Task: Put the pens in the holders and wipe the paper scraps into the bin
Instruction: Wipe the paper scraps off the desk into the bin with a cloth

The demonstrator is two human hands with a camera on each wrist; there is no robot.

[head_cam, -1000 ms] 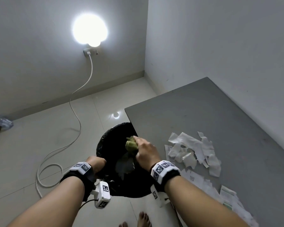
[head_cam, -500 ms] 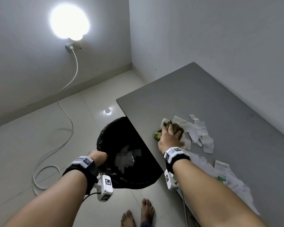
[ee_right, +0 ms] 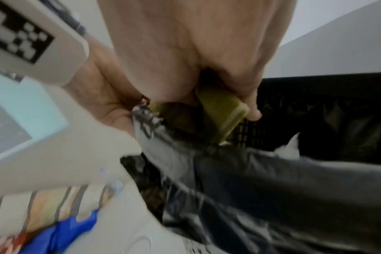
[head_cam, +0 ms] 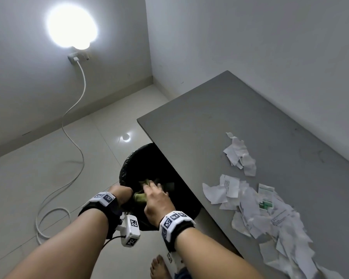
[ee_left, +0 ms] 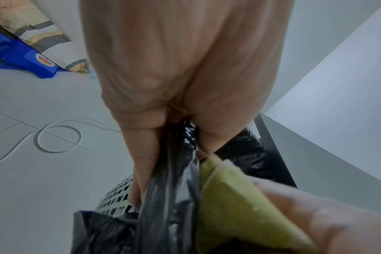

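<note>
A bin with a black liner (head_cam: 133,164) stands on the floor against the left edge of the grey table (head_cam: 220,117). My left hand (head_cam: 121,195) grips the liner's rim (ee_left: 170,197) above the perforated bin wall (ee_left: 115,197). My right hand (head_cam: 156,198) holds a folded green cloth (head_cam: 140,197) over the bin's mouth, right beside the left hand. In the right wrist view the cloth (ee_right: 222,110) is pinched under my fingers, and a white scrap (ee_right: 289,149) lies inside the bin. Torn paper scraps lie on the table in a small far cluster (head_cam: 240,156) and a larger near heap (head_cam: 270,218). No pens or holders are in view.
A white cable (head_cam: 73,121) runs from a wall socket under a bright lamp (head_cam: 73,27) and coils on the tiled floor. My bare foot (head_cam: 159,266) is below the bin. Blue and striped fabric (ee_left: 22,51) lies on the floor to the left.
My right hand has come off the scraps on the table with the cloth and is back over the bin. The left hand has stayed on the liner rim.
</note>
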